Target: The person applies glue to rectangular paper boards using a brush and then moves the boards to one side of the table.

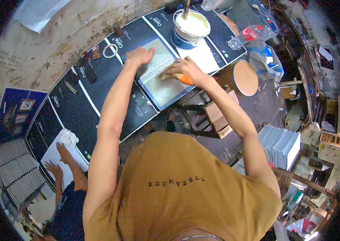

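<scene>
A pale grey-green sheet with a dark blue border [154, 86] lies on the black-covered table. My left hand [138, 56] rests at its far left edge, fingers stretched and thumb out to the right, holding nothing. In my right hand [189, 71] is a brush with an orange handle [185, 79]. Its bristles point left and appear to touch the wet-looking, streaked sheet. Beyond my right hand stands a bucket [182, 38] of creamy white paste, with a stick-like handle rising from it. White paper [208, 56] lies beside and partly under the bucket.
A tape roll [110, 50] and small tools lie along the wall side. At the left, a co-worker's hands [63, 154] rest on a white sheet [50, 154] near a crumpled white cloth [69, 137]. A round-topped stool [245, 78] and stacked sheets [279, 145] stand right.
</scene>
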`<state>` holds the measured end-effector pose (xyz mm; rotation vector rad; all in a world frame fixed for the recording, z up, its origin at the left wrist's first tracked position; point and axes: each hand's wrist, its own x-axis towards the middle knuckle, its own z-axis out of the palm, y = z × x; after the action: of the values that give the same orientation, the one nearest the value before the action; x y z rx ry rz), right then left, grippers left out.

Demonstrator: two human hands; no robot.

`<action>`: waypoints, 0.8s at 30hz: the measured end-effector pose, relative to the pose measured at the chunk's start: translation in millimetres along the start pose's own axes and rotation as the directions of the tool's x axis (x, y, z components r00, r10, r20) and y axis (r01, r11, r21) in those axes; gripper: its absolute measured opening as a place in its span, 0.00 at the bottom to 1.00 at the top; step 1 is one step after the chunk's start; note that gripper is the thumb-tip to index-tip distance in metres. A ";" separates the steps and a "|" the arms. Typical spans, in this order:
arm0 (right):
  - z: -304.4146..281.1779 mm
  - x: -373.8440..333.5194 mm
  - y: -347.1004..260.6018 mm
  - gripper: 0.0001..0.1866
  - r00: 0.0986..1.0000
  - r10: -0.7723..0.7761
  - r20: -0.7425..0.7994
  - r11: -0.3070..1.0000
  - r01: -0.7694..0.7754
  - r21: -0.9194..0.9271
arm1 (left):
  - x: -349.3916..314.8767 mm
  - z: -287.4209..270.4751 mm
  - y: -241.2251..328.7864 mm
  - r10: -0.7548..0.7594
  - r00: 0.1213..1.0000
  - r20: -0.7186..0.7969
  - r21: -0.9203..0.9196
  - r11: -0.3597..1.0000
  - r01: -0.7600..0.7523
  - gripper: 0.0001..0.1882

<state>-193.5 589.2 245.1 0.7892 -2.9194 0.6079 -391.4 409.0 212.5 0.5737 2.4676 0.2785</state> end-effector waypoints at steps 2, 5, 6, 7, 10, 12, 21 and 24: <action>8.8 7.2 11.5 0.13 0.986 0.048 0.158 0.999 -0.044 -0.029 | 2.1 -6.1 4.8 -0.035 0.998 0.042 0.024 0.999 0.034 0.45; -23.0 -30.0 -9.6 0.13 0.774 0.149 0.615 0.979 -0.026 -0.204 | -0.2 5.2 -2.3 -0.061 0.998 -0.025 -0.007 0.998 0.061 0.45; -27.2 -38.3 -3.5 0.12 0.827 0.111 0.550 0.987 -0.028 -0.157 | 1.7 8.4 -3.7 -0.068 0.997 -0.032 -0.031 0.997 0.067 0.45; -34.9 -43.3 -3.1 0.11 0.871 0.077 0.484 0.994 -0.029 -0.106 | -0.2 10.5 -3.3 -0.047 0.998 -0.045 -0.025 0.999 0.046 0.45; -32.3 -16.5 16.9 0.09 0.994 0.001 0.110 1.000 -0.001 -0.004 | 8.2 15.2 -12.4 0.056 0.997 -0.062 0.001 0.998 -0.056 0.45; -21.3 7.3 38.9 0.10 1.000 -0.011 0.011 1.000 0.011 0.001 | 12.8 7.6 1.7 -0.003 1.000 -0.007 0.011 1.000 0.003 0.45; -65.3 -95.0 41.8 0.12 0.860 0.269 0.434 0.943 -0.327 0.063 | -20.0 25.9 -18.2 0.177 0.947 -0.269 0.100 0.983 -0.156 0.38; -76.2 -110.7 32.4 0.17 0.846 0.532 -0.027 0.772 -0.472 0.427 | -72.8 74.4 -12.0 0.209 0.760 -0.616 0.005 0.965 -0.261 0.23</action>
<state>-117.0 696.6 286.5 -0.0684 -2.8864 1.2849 -298.2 369.9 184.7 0.8716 2.9820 0.7730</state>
